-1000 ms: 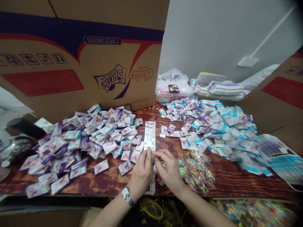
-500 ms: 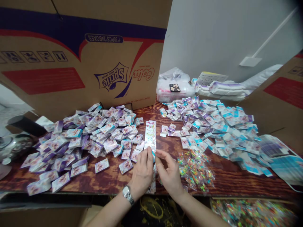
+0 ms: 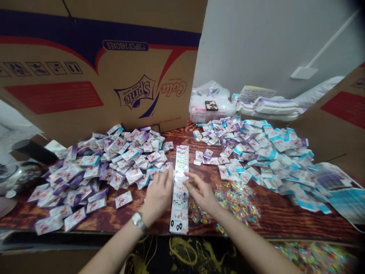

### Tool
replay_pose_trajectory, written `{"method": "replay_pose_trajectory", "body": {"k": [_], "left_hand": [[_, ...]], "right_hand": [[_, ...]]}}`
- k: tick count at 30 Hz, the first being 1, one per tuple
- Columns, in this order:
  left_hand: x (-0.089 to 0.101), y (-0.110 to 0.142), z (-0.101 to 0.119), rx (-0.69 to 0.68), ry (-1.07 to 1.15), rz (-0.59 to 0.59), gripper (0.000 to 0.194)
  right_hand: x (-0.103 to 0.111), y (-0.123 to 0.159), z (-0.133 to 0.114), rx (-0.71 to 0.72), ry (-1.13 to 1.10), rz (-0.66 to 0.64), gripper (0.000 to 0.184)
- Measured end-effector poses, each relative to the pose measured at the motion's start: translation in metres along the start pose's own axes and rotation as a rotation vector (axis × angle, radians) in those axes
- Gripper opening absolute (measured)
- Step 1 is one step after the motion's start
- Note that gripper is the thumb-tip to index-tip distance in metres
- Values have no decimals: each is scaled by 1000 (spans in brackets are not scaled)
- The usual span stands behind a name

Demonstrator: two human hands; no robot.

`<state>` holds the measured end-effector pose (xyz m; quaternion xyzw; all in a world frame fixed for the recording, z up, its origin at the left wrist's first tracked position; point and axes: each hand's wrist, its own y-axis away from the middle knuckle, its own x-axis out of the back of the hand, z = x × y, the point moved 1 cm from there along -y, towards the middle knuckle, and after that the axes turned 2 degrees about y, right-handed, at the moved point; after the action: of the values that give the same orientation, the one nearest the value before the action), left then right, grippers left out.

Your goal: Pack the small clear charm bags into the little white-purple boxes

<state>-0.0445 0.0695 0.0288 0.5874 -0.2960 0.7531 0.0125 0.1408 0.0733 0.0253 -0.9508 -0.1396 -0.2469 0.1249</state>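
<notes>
A long strip of printed paper (image 3: pixel 179 198) with rows of small coloured pictures lies lengthwise on the table in front of me. My left hand (image 3: pixel 159 196), wearing a silver watch, is left of the strip at the edge of a pile of small white-and-purple boxes (image 3: pixel 134 175). Its fingers are stretched out and hide the boxes under them. My right hand (image 3: pixel 203 194) reaches over the strip's right edge, fingers loosely bent and apart, with nothing visible between them. Small clear bags of colourful candy (image 3: pixel 238 201) lie right of that hand.
More small boxes (image 3: pixel 256 148), white with purple or blue, are heaped at the right. A big cardboard carton (image 3: pixel 94 95) stands behind the left pile. At the back are a plastic-wrapped bundle (image 3: pixel 196 112) and a phone (image 3: pixel 211 105). A metal teapot (image 3: pixel 21 177) sits far left.
My left hand has moved left off the strip, uncovering its lower part. The small blue-edged item seen between my hands is no longer visible. My right hand has shifted slightly away from the left.
</notes>
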Motion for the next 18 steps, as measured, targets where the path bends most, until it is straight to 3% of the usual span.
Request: {"method": "replay_pose_trajectory", "body": {"k": [3, 5, 8, 10, 14, 18], "left_hand": [[26, -36, -58, 177, -163, 82, 55], [41, -57, -89, 271, -240, 98, 55], [52, -70, -103, 295, -261, 133, 59], [47, -62, -90, 229, -173, 140, 59], [28, -24, -36, 112, 193, 52, 47], [17, 12, 13, 82, 650, -266, 41]], "right_hand": [[13, -30, 28, 135, 331, -38, 46], [13, -47, 45, 184, 534, -160, 57], [5, -62, 62, 216, 663, -301, 69], [-2, -64, 66, 227, 667, -322, 68], [-9, -59, 64, 228, 692, -320, 57], [-10, -52, 58, 245, 688, -287, 42]]}}
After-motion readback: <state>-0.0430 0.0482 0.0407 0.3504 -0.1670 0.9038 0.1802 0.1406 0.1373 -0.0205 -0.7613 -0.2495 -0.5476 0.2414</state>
